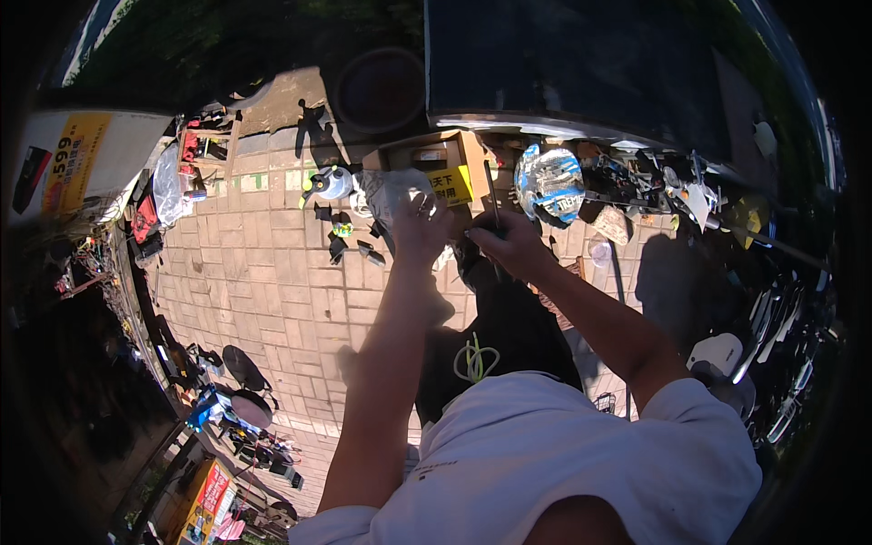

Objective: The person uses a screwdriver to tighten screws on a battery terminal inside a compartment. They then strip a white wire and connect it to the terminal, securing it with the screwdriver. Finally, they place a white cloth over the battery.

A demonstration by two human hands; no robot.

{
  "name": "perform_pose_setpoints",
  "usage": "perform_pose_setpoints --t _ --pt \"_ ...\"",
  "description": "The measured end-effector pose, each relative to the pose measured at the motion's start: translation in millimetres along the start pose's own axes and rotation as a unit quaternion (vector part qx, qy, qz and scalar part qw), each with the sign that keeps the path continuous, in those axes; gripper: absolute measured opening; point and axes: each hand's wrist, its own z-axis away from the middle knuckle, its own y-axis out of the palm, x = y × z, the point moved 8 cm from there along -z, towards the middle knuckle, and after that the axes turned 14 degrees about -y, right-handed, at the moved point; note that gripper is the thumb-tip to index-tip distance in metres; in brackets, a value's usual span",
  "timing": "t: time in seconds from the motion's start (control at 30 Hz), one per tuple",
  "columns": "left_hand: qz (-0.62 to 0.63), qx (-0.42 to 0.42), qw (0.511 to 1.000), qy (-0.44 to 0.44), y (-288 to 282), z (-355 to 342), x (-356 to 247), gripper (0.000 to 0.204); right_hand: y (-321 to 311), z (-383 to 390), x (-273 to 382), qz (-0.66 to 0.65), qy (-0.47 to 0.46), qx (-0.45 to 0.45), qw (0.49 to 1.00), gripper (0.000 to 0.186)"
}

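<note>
My left hand (421,222) has its fingers curled on crumpled translucent plastic (391,186) lying at the front of an open cardboard box (472,145). A yellow printed panel (448,186) shows beside the plastic. Just right of it, my right hand (505,238) grips a thin dark rod (490,186) that points up past the box's right side; its lower part is hidden by the hand. Left of the box are a white rounded object (331,183) and several small dark and lime pieces (341,232).
A crumpled blue-and-white bag (549,186) lies right of the box, beside piled dark metal parts (618,177). Dark panels (572,64) stand beyond. Brick paving (254,300) surrounds me, with cluttered goods along the left edge (154,209) and lower left (250,409).
</note>
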Motion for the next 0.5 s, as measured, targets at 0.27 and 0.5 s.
perform_pose_setpoints --t 0.27,0.5 --pt "-0.145 -0.046 0.984 -0.096 -97.2 32.3 -21.7 0.036 8.1 -16.9 -18.0 0.004 0.071 -0.005 0.997 0.017" --pt "-0.118 -0.029 0.992 0.012 -109.6 199.3 -65.6 0.037 197.5 -28.6 -4.4 0.121 -0.042 0.23 0.965 0.027"
